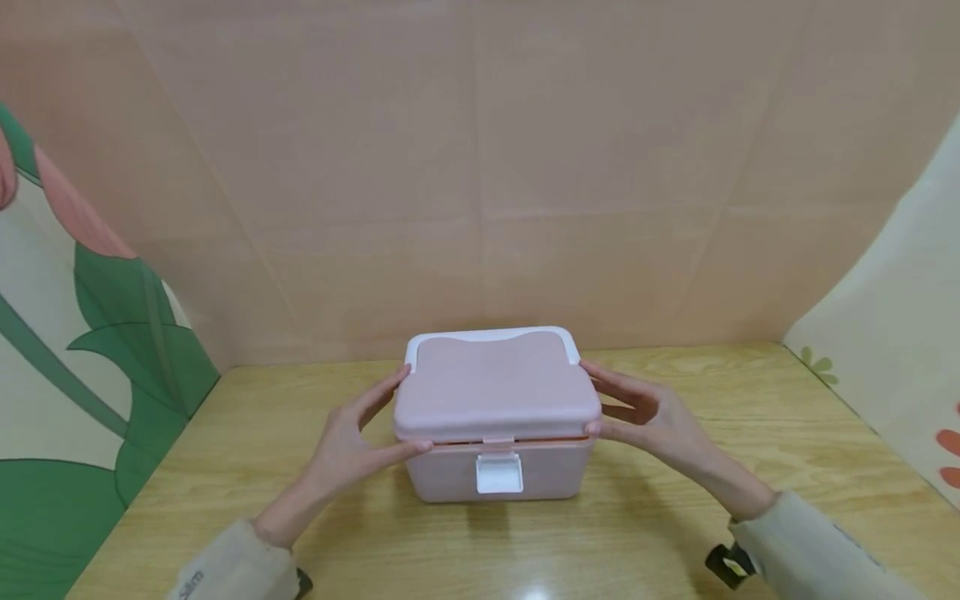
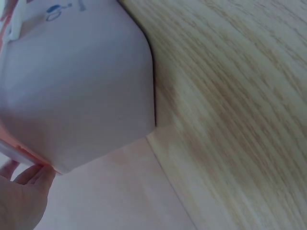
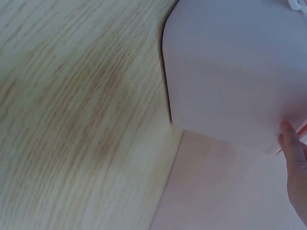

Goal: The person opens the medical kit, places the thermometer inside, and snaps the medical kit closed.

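A pale pink storage box [image 1: 450, 481] stands on the table in the head view, its white front latch [image 1: 500, 475] hanging down. Its pink lid [image 1: 502, 383] has a white handle [image 1: 491, 335] folded along the back. A thin orange line shows between lid and body at the front. My left hand [image 1: 341, 446] grips the lid's left end, thumb at the front corner and fingers at the side. At the right end my right hand [image 1: 660, 421] holds the lid the same way. The left wrist view shows fingertips right at the lid's edge; the box's inside is hidden.
The box stands on a wood-grain table [image 1: 285, 417]. A plain pinkish backdrop [image 1: 480, 208] rises behind the table's far edge. Panels printed with leaves and flowers [image 1: 112, 333] flank it. Light sleeves [image 1: 240, 567] cover both forearms.
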The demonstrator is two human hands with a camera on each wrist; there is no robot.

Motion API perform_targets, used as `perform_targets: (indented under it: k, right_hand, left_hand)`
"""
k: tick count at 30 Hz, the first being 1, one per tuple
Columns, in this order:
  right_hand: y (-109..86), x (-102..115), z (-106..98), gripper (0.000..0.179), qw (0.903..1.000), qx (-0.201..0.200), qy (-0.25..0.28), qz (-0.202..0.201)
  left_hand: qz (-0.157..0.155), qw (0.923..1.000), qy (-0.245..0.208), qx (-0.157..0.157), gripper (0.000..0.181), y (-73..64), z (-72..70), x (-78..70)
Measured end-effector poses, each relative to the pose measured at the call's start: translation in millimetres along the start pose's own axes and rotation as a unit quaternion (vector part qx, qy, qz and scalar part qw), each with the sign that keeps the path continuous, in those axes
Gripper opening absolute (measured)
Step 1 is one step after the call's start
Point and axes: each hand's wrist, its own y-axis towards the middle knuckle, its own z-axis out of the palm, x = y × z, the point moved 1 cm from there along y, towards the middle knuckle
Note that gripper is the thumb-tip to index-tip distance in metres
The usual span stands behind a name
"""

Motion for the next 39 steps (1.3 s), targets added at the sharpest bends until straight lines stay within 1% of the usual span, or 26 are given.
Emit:
perform_targets:
  k: [8, 13, 17, 20, 30, 39]
  right_hand:
    - [-3.4, -2.2, 1.5, 0.066, 0.9998, -0.010, 0.007, -0.012]
    - [-6.3, -5.8, 4.1, 0.066, 0.9994, -0.012, 0.023, -0.021]
    - [-7.0, -6.5, 4.3, 0.066, 0.9994, -0.007, 0.029, -0.016]
    - [-6.6, -6.5, 3.8, 0.066, 0.9995, -0.010, 0.026, -0.012]
    - [-4.6, -8.0, 4.8, 0.066, 0.9989, -0.004, 0.037, -0.029]
    - [-6.5, -7.6, 5.2, 0.066, 0.9990, -0.007, 0.036, -0.024]
  left_hand:
    - [0.011, 0.9999, 0.003, -0.005, 0.085, -0.8, 1.6, 1.1]
    - [0.018, 0.9998, 0.002, -0.005, 0.085, -2.9, 2.8, 2.3]
    - [0.018, 0.9998, 0.006, -0.009, 0.086, -4.7, 3.9, 3.0]
    - [0.024, 0.9996, 0.011, -0.014, 0.085, -3.8, 4.3, 2.5]
    - [0.024, 0.9995, 0.013, -0.017, 0.085, -4.9, 4.3, 2.8]
    - [0.035, 0.9991, 0.010, -0.020, 0.085, -4.2, 6.8, 3.9]
